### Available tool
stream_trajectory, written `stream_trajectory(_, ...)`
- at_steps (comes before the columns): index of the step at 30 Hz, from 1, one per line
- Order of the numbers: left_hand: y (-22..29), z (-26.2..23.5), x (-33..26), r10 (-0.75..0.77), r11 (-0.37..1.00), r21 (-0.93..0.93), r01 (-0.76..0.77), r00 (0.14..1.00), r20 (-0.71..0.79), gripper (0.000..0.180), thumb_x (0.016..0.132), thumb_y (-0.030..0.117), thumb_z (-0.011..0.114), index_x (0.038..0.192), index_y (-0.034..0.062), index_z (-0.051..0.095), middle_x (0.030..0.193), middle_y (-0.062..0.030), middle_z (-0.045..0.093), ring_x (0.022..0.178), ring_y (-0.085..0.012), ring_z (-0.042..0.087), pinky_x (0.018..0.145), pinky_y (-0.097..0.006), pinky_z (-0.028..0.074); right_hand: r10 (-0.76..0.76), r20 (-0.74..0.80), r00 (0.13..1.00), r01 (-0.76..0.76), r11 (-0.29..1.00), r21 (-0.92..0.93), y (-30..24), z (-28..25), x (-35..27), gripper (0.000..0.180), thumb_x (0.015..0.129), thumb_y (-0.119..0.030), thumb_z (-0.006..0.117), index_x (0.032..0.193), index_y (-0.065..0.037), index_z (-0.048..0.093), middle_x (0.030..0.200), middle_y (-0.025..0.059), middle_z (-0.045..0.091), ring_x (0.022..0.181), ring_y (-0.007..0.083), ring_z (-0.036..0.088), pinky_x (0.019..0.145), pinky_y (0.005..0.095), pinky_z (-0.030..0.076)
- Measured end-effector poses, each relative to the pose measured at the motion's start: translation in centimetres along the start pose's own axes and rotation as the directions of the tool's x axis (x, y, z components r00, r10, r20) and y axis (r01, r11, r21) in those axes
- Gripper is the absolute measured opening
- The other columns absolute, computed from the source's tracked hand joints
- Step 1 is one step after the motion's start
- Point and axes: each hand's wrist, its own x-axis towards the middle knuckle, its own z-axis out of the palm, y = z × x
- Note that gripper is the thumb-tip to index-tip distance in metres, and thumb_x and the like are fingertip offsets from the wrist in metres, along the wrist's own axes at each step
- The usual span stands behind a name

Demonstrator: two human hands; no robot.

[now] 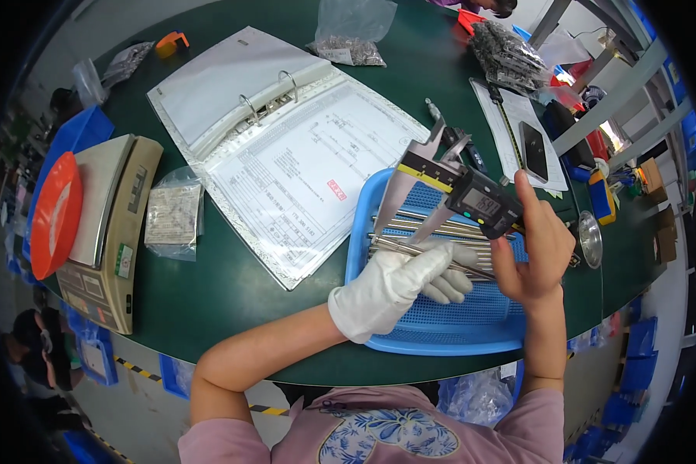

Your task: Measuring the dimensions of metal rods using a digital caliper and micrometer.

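My left hand [398, 290], in a white glove, is closed around a metal rod [395, 246]. The rod's far end lies at the jaws of a digital caliper [472, 189]; I cannot tell whether both jaws touch it. Bare, my right hand [540, 247] grips the caliper at its display end, the index finger stretched along it and the thumb below. Beneath both hands stands a blue perforated basket [441, 340], with several more metal rods [472, 230] lying in it. A white glove part shows past my left fingers.
An open ring binder [286, 170] with a drawing sheet lies left of the basket. Further left are a bag of small parts [174, 213] and a weighing scale [108, 224] bearing an orange tray [56, 215]. A phone [533, 151] rests on paper at right, near a clear round dish [590, 240].
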Motion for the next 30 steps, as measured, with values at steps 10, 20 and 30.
stream_trajectory(10,0.13,0.26,-0.03,-0.004,1.000,-0.007,0.004,1.000,-0.007,0.041,0.090,0.034,0.040,0.105,-0.0020,0.053,0.082,-0.0123,0.060,0.073,-0.0156,0.058,0.066,-0.026,0.047,-0.007,0.004,1.000,0.007,1.000,-0.003,-0.21,0.15,0.07,0.064,0.052,-0.006,0.059,0.114,0.008,0.048,0.063,0.0093,0.052,0.050,0.0195,0.051,0.046,0.0277,0.040)
stream_trajectory(20,0.55,0.19,-0.03,-0.022,0.998,0.053,0.021,1.000,0.021,0.053,0.087,0.040,0.041,0.111,-0.0072,0.051,0.085,-0.0157,0.060,0.077,-0.0190,0.059,0.069,-0.027,0.048,0.002,0.016,1.000,-0.002,1.000,-0.020,-0.32,0.12,0.09,0.061,0.053,-0.006,0.059,0.112,0.006,0.051,0.062,0.0076,0.052,0.049,0.0183,0.050,0.045,0.0270,0.039)
stream_trajectory(30,0.65,0.24,-0.06,-0.034,0.998,0.045,0.033,0.999,0.006,0.053,0.088,0.039,0.040,0.110,-0.0087,0.050,0.085,-0.0164,0.059,0.076,-0.0192,0.060,0.070,-0.027,0.048,0.016,0.023,1.000,-0.016,1.000,-0.006,-0.28,0.21,0.06,0.060,0.054,-0.007,0.060,0.113,0.005,0.051,0.061,0.0072,0.051,0.049,0.0185,0.049,0.045,0.0272,0.039)
